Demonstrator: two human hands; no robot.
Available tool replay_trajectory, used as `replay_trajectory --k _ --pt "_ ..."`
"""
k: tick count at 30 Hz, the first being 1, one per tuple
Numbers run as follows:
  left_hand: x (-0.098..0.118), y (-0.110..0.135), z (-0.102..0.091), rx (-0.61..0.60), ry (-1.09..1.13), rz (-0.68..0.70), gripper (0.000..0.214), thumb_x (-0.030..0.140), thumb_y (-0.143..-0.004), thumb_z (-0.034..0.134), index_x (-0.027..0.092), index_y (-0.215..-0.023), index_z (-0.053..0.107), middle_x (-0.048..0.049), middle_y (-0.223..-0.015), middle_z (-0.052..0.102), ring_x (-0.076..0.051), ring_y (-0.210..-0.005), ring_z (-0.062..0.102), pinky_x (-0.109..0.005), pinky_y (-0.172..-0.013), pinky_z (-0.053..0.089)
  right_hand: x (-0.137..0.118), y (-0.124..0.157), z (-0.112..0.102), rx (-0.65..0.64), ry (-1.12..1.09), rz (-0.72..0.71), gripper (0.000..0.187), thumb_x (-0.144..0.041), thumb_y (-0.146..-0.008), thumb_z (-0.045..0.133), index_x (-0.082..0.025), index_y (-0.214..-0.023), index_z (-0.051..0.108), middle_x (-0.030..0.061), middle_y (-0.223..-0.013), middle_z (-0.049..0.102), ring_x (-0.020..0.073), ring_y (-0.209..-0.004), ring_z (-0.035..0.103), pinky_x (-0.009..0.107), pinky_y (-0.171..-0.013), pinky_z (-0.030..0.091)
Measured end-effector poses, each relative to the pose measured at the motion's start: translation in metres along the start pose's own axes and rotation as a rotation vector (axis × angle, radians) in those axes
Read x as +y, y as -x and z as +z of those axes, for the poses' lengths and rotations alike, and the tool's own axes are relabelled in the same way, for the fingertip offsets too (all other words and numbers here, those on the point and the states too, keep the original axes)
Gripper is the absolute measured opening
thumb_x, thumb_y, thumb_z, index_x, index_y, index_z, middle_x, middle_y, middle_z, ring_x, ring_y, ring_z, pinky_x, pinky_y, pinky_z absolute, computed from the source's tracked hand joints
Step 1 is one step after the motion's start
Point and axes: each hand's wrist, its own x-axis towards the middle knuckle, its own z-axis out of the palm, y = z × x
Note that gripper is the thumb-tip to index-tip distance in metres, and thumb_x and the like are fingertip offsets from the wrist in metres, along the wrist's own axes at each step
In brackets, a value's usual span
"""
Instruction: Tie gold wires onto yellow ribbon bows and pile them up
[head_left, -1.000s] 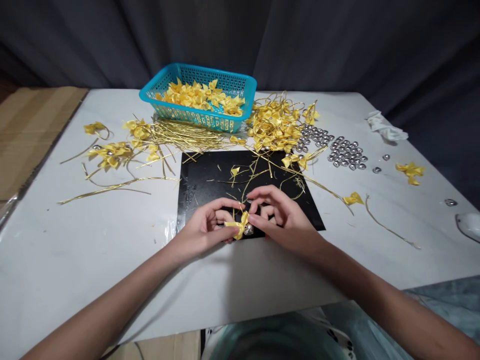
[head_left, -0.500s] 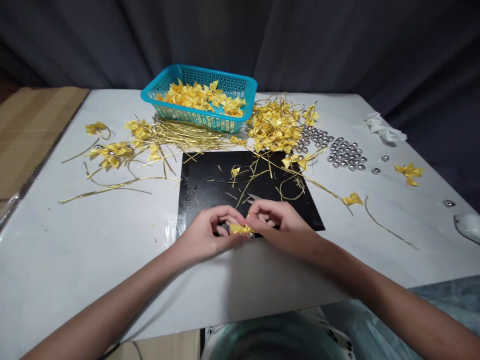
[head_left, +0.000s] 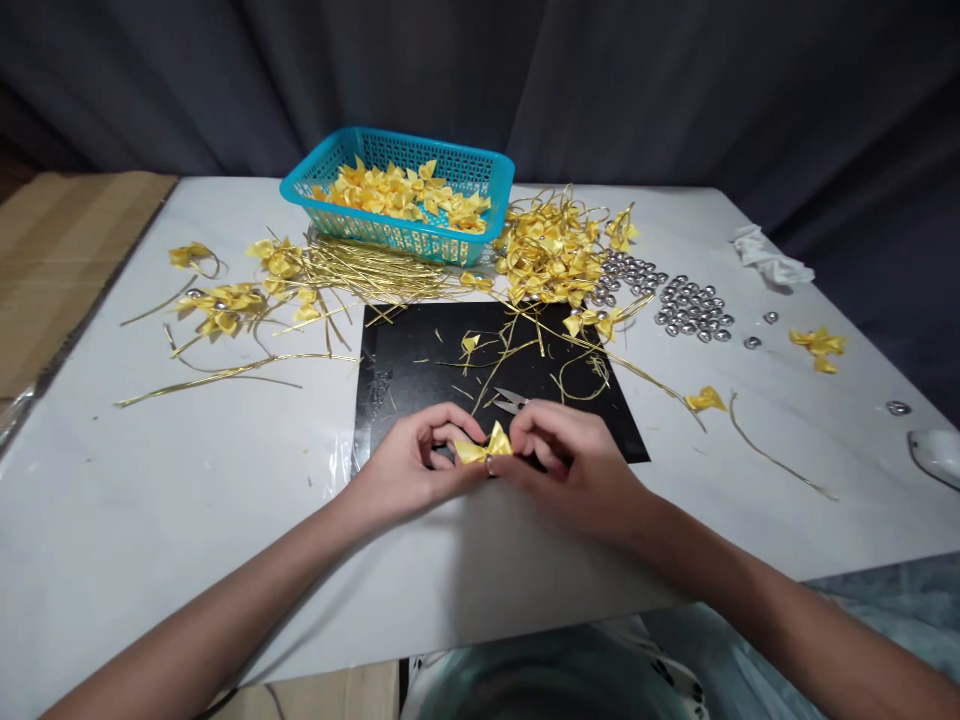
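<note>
Over the near edge of a black mat (head_left: 420, 370), a yellow ribbon bow (head_left: 480, 450) with a silvery bead (head_left: 490, 464) at its middle is pinched between both hands. My left hand (head_left: 416, 455) grips it from the left, thumb below and index finger above. From the right, my right hand (head_left: 570, 455) closes its thumb against the bow near the bead, with the other fingers curled. Scissors (head_left: 511, 400) lie on the mat just beyond my right hand, their handles hidden by it.
A blue basket (head_left: 409, 235) of yellow bows stands at the back. Gold cords (head_left: 382, 272) lie before it, with a heap of bows (head_left: 551, 250) and silver beads (head_left: 694, 308) to the right. Cord scraps litter the mat. More bows (head_left: 225, 308) lie at left.
My right index finger has lifted off the bow and shifted right, uncovering the bow's upper loop. The bead has moved slightly up and left. More of the scissors now shows.
</note>
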Motion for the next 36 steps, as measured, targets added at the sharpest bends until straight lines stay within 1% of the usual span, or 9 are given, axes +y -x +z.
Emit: replay_trajectory --k 3,7,13,16,20,25,28,31,36 --pt "0.001 0.001 0.0 0.006 -0.014 -0.029 0.025 0.028 -0.064 0.07 0.014 -0.076 0.054 0.0033 -0.062 0.053 -0.003 -0.046 0.04 -0.017 -0.044 0.026 -0.002 0.004 0.002 -0.092 0.015 -0.033 0.022 -0.029 -0.079 0.056 -0.014 -0.065 0.052 -0.0048 -0.054 0.04 0.0038 -0.045 0.03 0.019 -0.046 0.027" --pt "0.003 0.002 0.001 0.0 -0.029 -0.045 0.023 0.03 -0.066 0.069 0.014 -0.075 0.054 0.0023 -0.063 0.054 -0.005 -0.048 0.042 -0.018 -0.045 0.029 0.0 0.005 0.005 -0.152 -0.099 0.079 0.021 -0.028 -0.084 0.049 -0.013 -0.072 0.058 -0.0058 -0.05 0.037 0.0046 -0.044 0.031 0.019 -0.044 0.025" --pt "0.007 0.003 0.001 0.119 -0.212 0.104 0.019 0.033 -0.073 0.063 0.014 -0.074 0.061 -0.002 -0.07 0.058 -0.01 -0.06 0.048 -0.023 -0.053 0.036 0.002 0.005 0.005 -0.106 -0.201 0.165 0.021 -0.033 -0.082 0.053 -0.013 -0.074 0.056 -0.005 -0.055 0.041 0.0032 -0.044 0.03 0.018 -0.042 0.024" --pt "0.005 0.003 -0.001 0.162 -0.365 0.161 0.02 0.034 -0.076 0.06 0.014 -0.075 0.065 -0.0024 -0.068 0.059 -0.01 -0.057 0.045 -0.023 -0.051 0.033 -0.002 0.004 0.005 -0.132 -0.308 0.299 0.023 -0.035 -0.083 0.051 -0.014 -0.076 0.056 -0.005 -0.054 0.044 0.003 -0.04 0.031 0.018 -0.038 0.022" --pt "0.0 0.003 -0.001 0.145 -0.365 0.146 0.021 0.035 -0.08 0.056 0.016 -0.079 0.064 -0.0014 -0.068 0.06 -0.01 -0.055 0.045 -0.023 -0.05 0.032 -0.006 0.008 0.009 -0.111 -0.459 0.503 0.023 -0.036 -0.083 0.049 -0.016 -0.074 0.055 -0.0091 -0.039 0.035 0.0042 -0.033 0.031 0.016 -0.035 0.026" --pt "0.002 0.004 0.002 0.151 -0.303 0.109 0.023 0.037 -0.082 0.054 0.016 -0.078 0.061 0.0012 -0.061 0.052 -0.01 -0.055 0.043 -0.023 -0.05 0.031 -0.008 0.014 0.019 -0.068 -0.757 0.586 0.031 -0.043 -0.085 0.048 -0.016 -0.071 0.053 -0.0098 -0.038 0.03 0.0036 -0.034 0.028 0.015 -0.036 0.029" --pt "0.002 0.005 0.003 0.136 -0.225 0.148 0.017 0.033 -0.082 0.055 0.017 -0.082 0.057 -0.0006 -0.072 0.055 -0.011 -0.064 0.048 -0.023 -0.056 0.036 -0.01 0.014 0.021 -0.013 -0.698 0.584 0.029 -0.043 -0.083 0.051 -0.016 -0.072 0.053 -0.0098 -0.039 0.031 0.0041 -0.034 0.032 0.015 -0.037 0.03" --pt "0.0 0.005 0.002 0.105 -0.171 0.25 0.019 0.027 -0.08 0.057 0.019 -0.097 0.051 -0.0037 -0.092 0.056 -0.012 -0.073 0.051 -0.022 -0.06 0.041 -0.012 0.011 0.019 -0.01 -0.569 0.547 0.025 -0.04 -0.081 0.052 -0.016 -0.072 0.054 -0.0095 -0.04 0.033 0.0044 -0.035 0.034 0.016 -0.037 0.032" --pt "0.003 0.006 0.0 -0.015 -0.294 0.28 0.022 0.026 -0.081 0.055 0.018 -0.102 0.058 -0.0078 -0.103 0.062 -0.015 -0.082 0.056 -0.023 -0.063 0.043 -0.012 0.01 0.018 -0.067 -0.507 0.48 0.024 -0.039 -0.081 0.052 -0.016 -0.075 0.054 -0.0081 -0.044 0.041 0.0038 -0.036 0.036 0.015 -0.035 0.03"
